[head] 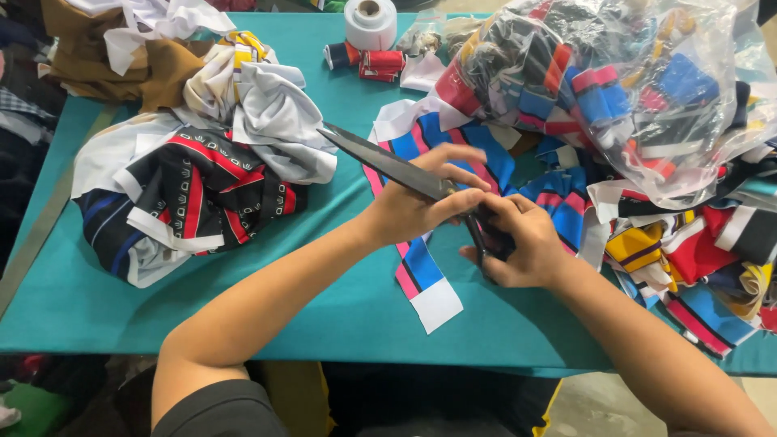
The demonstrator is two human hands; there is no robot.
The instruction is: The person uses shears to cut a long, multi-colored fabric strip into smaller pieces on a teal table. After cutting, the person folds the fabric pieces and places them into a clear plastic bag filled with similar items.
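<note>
Left hand [413,206] and right hand [522,243] both grip black scissors [388,162] beside a clear plastic bag [647,89] of striped fabric.

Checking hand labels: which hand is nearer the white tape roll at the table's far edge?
Left. The left hand on the scissors sits closer below the tape roll; the right hand is lower and further right.

Bright, even overhead light — shadows under the arms stay soft. Glare streaks the clear plastic bag [647,89] at far right; focus is sharp, edges bowing slightly — wide lens.
</note>
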